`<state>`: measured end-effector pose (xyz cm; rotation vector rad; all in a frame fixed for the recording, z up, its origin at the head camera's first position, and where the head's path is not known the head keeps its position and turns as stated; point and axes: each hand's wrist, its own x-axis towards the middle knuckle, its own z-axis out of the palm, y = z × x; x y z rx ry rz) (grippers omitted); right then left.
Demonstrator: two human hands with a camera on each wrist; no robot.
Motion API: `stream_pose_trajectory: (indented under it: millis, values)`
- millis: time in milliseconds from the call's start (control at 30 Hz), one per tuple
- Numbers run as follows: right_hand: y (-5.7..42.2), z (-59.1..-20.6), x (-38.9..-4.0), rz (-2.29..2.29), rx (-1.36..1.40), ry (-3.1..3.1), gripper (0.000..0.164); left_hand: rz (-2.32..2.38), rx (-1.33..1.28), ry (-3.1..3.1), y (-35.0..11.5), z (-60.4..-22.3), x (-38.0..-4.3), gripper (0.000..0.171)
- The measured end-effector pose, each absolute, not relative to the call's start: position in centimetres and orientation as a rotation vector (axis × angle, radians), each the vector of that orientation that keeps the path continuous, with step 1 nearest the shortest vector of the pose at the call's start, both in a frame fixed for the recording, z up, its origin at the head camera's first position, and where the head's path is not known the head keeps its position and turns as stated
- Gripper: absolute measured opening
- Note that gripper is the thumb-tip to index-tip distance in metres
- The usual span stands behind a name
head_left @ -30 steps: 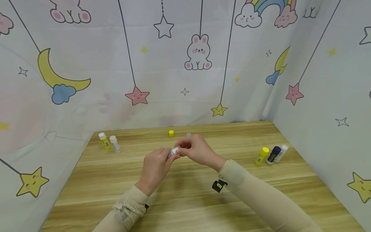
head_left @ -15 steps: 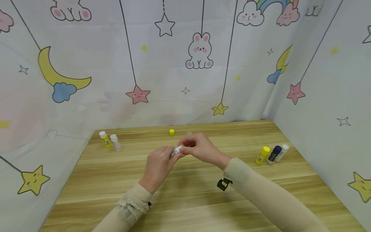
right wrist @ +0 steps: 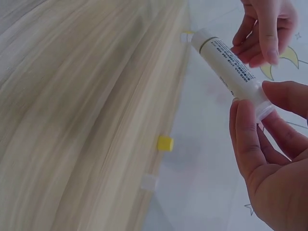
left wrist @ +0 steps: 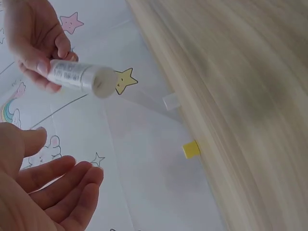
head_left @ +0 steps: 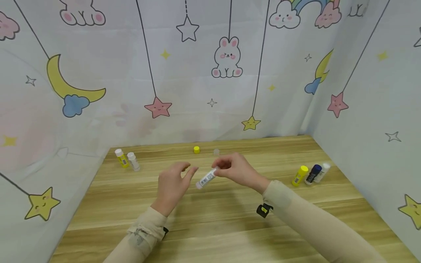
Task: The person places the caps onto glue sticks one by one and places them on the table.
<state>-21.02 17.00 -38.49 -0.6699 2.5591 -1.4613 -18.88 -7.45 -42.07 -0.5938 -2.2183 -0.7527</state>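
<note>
Nearest are two beige cloth sleeves, the left one [head_left: 143, 232] and the right one [head_left: 315, 219], with a small black wrist device [head_left: 264, 210] at the right cuff; beyond them the left hand [head_left: 173, 185] is loosely spread, thumb apart from the lightly bent fingers, with nothing in its hold; the right hand [head_left: 239, 171] pinches a white cylindrical plastic tube with dark printed lettering [head_left: 207, 178] near one end, between thumb and fingers; the tube is tilted above the light wood-grain table [head_left: 213, 237], its free end slanting down towards the person, near the left hand but apart from it.

Farther off to the right stand a yellow cylindrical stick with a yellow cap [head_left: 299, 176], a dark cylindrical stick with a navy cap [head_left: 312, 174] and a white cylindrical stick [head_left: 322, 173], close together; to the left are a yellow cylindrical stick with a white cap [head_left: 122, 158] and, just beside it, a white capped cylindrical stick [head_left: 133, 162]; near the far edge sit a small yellow round cap [head_left: 196, 149] and a small translucent whitish cap [head_left: 216, 152], a little apart; behind hangs a white cloth backdrop [head_left: 194, 124] printed with stars, moons and rabbits.
</note>
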Motion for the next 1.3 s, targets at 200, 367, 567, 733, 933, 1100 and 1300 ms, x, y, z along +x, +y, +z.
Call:
stream_pose_trajectory:
  millis: [200,367,567,733,933,1100,1300]
  values:
    - [18.2,-38.4,-21.1,-1.396,-0.634,2.598,0.012,-0.762,-0.488,-2.232,-8.9,-42.0,-19.6,0.019]
    - [19.2,-38.5,-21.2,-1.315,-0.635,2.640,0.013,-0.776,-0.406,-2.248,-9.7,-41.9,-19.9,0.020]
    - [20.5,-38.7,-21.4,-1.221,-0.649,2.681,0.013,-0.832,-0.261,-2.203,-11.3,-41.9,-20.7,0.016]
    - [21.5,-38.9,-21.1,-1.160,-0.663,2.711,0.015,-0.861,-0.150,-2.134,-13.0,-41.6,-21.3,0.014]
    - [22.9,-39.2,-21.0,-1.098,-0.639,2.755,0.014,-0.862,-0.087,-2.152,-14.1,-41.6,-21.7,0.015]
    - [24.3,-39.2,-20.8,-1.039,-0.622,2.780,0.013,-0.860,0.004,-2.206,-15.0,-42.4,-21.9,0.016]
    - [25.8,-38.8,-20.7,-0.970,-0.617,2.825,0.012,-0.854,0.128,-2.162,-16.2,-43.0,-22.4,0.013]
